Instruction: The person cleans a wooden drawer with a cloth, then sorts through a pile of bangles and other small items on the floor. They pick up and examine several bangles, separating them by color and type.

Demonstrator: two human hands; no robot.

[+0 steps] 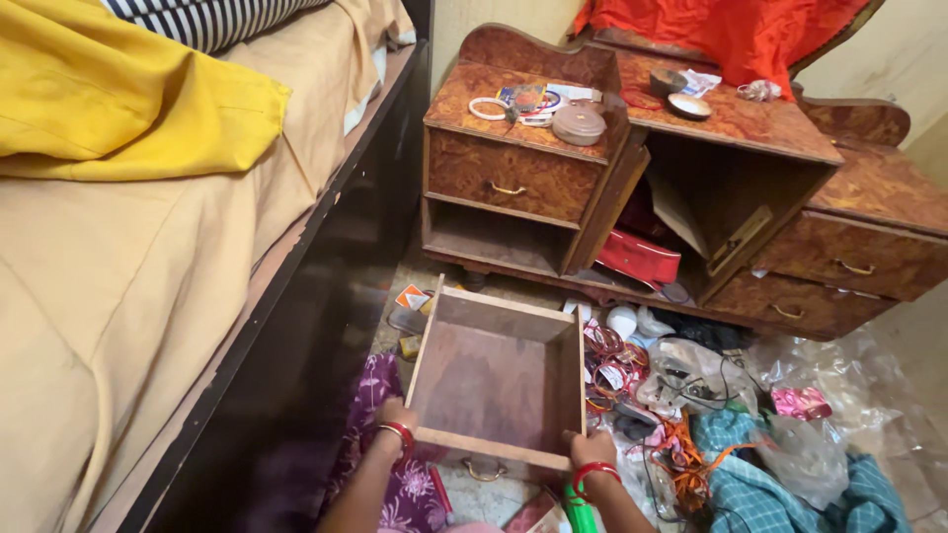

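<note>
Your left hand (395, 419) and right hand (590, 451) each clamp a near corner of the empty brown wooden drawer box (494, 380), fingers wrapped over its front panel, red bangles on both wrists. The drawer is held off the floor in front of you, open side up, brass pull hanging below the near edge. Its long axis runs away from you, back end pointing toward the empty slot (494, 237) in the brown burl-patterned dresser (513, 173). Best to keep it level and both grips even, square the back end to the slot before pushing. Pile of bangles, cables and plastic bags (691, 395) lies just right of it. Bed with tan sheet (128, 296) runs along your left.
</note>
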